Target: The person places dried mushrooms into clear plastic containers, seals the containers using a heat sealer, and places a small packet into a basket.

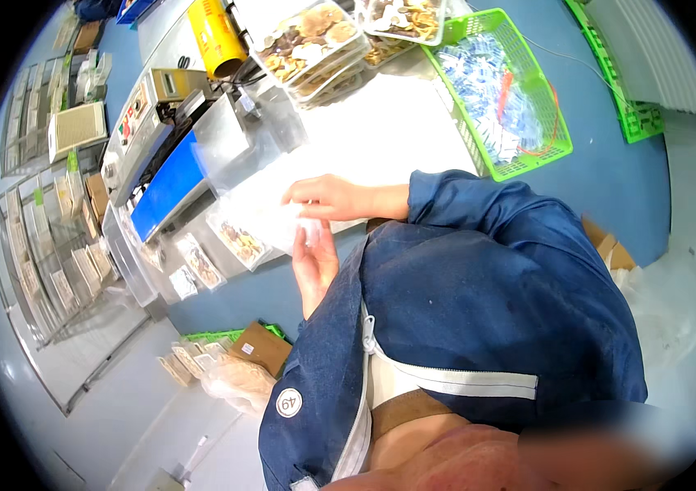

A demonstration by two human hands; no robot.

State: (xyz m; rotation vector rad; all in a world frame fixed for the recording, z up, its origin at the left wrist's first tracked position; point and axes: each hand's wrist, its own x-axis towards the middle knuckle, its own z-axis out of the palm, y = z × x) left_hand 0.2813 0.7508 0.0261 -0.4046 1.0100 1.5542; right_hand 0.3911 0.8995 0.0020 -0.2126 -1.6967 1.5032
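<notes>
A translucent plastic bag, washed out by glare, lies between my hands. From the right, my right hand reaches over it, fingers bent on its upper part. Below, my left hand holds its lower side between thumb and fingers. What the bag contains is lost in the glare. Just left of the hands lies a clear packet of dried slices, with another filled packet further left. A band sealer with a blue conveyor belt stands beyond them.
Stacked clear tubs of dried slices stand at the table's far side. Right of them is a green plastic basket full of small blue-and-white sachets. A yellow cylinder lies behind the sealer. Wire racks stand left; a cardboard box sits below the table.
</notes>
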